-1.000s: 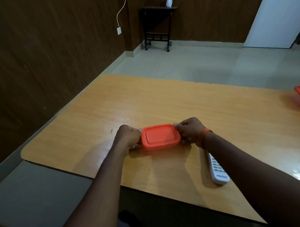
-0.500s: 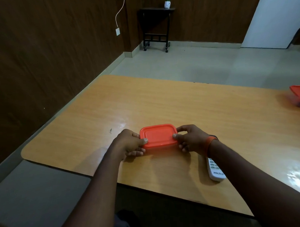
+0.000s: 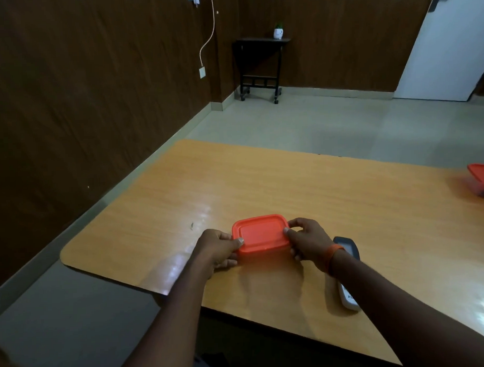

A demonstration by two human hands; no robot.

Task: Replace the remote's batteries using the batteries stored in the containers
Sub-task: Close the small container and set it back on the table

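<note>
The left hand (image 3: 217,246) grips the left end of a small rectangular plastic container with an orange lid (image 3: 260,233), its thumb pressed on the lid's left edge and its fingers curled underneath. The container sits near the front of the light wooden table (image 3: 290,187), lid on, between both hands. The right hand (image 3: 306,243), with an orange band (image 3: 332,255) at the wrist, clasps the right end, thumb on the lid's rim and fingers wrapped around the side. Just right of it lies a white remote control with a dark top (image 3: 348,275), partly hidden by the right forearm; its printed letters are cut off and unreadable. A second orange-lidded clear container (image 3: 483,179) sits at the far right table edge.
</note>
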